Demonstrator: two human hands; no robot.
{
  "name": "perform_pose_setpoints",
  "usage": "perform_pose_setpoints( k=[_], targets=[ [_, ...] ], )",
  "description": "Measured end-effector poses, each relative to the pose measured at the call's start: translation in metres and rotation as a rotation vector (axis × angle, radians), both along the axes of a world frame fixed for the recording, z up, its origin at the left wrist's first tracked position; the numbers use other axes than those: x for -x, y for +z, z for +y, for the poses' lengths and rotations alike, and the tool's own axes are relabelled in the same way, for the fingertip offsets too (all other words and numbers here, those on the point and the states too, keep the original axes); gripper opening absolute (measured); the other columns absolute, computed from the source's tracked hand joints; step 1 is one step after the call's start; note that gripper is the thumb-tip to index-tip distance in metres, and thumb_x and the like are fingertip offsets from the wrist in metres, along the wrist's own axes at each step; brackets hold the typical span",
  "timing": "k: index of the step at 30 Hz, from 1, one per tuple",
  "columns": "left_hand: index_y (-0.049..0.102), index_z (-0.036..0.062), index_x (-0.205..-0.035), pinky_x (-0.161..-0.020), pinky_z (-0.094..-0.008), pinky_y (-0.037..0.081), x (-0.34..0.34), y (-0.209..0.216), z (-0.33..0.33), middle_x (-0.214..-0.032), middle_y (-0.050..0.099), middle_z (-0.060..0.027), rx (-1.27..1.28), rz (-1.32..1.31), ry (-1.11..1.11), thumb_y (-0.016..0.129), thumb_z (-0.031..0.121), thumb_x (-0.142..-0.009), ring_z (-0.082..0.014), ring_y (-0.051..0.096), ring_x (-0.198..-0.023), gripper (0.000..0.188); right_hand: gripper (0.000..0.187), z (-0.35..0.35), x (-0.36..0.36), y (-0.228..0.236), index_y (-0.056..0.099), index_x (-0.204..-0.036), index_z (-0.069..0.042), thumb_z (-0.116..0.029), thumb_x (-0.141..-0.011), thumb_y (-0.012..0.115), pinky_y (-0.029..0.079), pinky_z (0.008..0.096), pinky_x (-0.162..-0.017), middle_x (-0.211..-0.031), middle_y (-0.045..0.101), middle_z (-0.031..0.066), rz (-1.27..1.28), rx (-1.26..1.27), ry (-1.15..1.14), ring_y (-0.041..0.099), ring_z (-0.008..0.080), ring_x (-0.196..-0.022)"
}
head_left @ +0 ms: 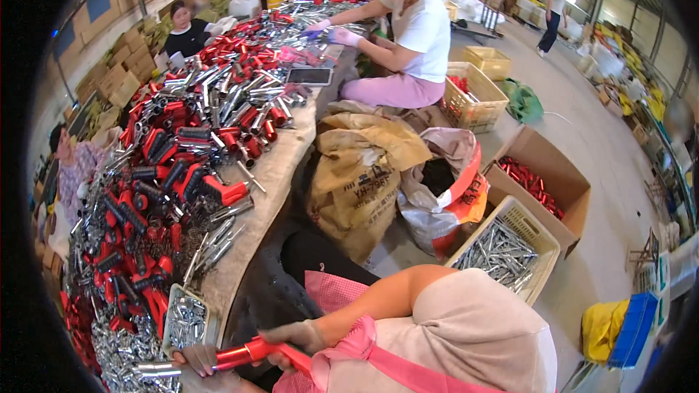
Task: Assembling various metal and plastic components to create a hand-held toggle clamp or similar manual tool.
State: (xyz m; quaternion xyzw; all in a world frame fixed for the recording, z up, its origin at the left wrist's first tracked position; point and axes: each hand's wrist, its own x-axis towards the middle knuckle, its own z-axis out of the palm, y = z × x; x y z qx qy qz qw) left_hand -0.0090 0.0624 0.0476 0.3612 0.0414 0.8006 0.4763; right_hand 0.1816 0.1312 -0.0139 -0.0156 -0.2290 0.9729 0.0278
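My right hand (pixel 297 335), in a pale glove, is closed round a red tool handle (pixel 256 349) low in the picture. A shiny red tube runs from the handle toward my left hand (pixel 196 357), whose fingers are closed about its far end. Just beyond those fingers a silver metal tube (pixel 156 370) shows; whether it joins the red tube I cannot tell. Beside my left hand stands a small tray (pixel 173 331) of little metal parts. A large heap of red-and-black handles (pixel 149 204) and metal tubes covers the worktable (pixel 244 240).
Right of the table stand a yellow sack (pixel 364 175), a white-and-red sack (pixel 437 204), a crate (pixel 542 247) of metal rods and a cardboard box (pixel 568 182) of red parts. A seated co-worker (pixel 422 36) handles parts farther up; other people sit across the table.
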Motion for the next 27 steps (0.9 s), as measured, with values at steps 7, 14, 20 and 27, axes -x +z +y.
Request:
perform_pose_setpoints(
  k=[7, 14, 20, 27],
  targets=[
    [0.046, 0.0113, -0.081, -0.042, -0.0162, 0.028, -0.008, 0.006, 0.009, -0.054, 0.029, 0.0067, 0.635, -0.260, 0.692, 0.058, 0.022, -0.089, -0.0033, 0.029, -0.044, 0.019, 0.057, 0.026, 0.005, 0.010, 0.052, -0.115, -0.004, -0.023, -0.066, 0.076, 0.045, 0.0345, -0.079, -0.091, 0.061, 0.0124, 0.012, -1.858, -0.793, 0.059, 0.0226, -0.084],
    [0.046, 0.0152, -0.120, -0.050, -0.0225, 0.039, -0.013, -0.005, 0.002, -0.074, 0.049, 0.0000, 0.680, -0.075, 0.862, 0.048, 0.045, -0.090, -0.0083, 0.042, -0.054, 0.043, 0.070, 0.026, 0.008, 0.000, 0.038, -0.133, -0.007, -0.030, -0.076, 0.071, 0.044, 0.0338, -0.091, -0.119, 0.052, 0.0124, 0.007, -1.536, -0.319, 0.053, 0.0208, -0.104],
    [0.047, 0.0005, -0.116, -0.054, -0.0246, 0.041, -0.034, 0.002, -0.033, -0.082, 0.053, -0.0057, 0.684, 0.214, 0.174, 0.048, 0.030, -0.088, -0.0123, 0.049, -0.061, 0.041, 0.045, 0.072, 0.030, 0.067, 0.034, -0.134, 0.001, -0.006, -0.091, 0.044, 0.029, 0.0339, -0.102, -0.129, 0.046, 0.0118, 0.237, -1.078, -0.382, 0.040, 0.0202, -0.122],
    [0.050, -0.0039, -0.113, -0.055, -0.0240, 0.041, -0.048, -0.005, -0.044, -0.084, 0.055, -0.0082, 0.846, 0.477, 0.045, 0.052, 0.023, -0.090, -0.0141, 0.050, -0.065, 0.036, 0.039, 0.082, 0.044, 0.093, 0.057, -0.108, 0.001, -0.013, -0.074, 0.070, 0.044, 0.0318, -0.084, -0.098, 0.061, 0.0093, 0.159, -1.264, -0.135, 0.057, 0.0186, -0.092]
  ],
)
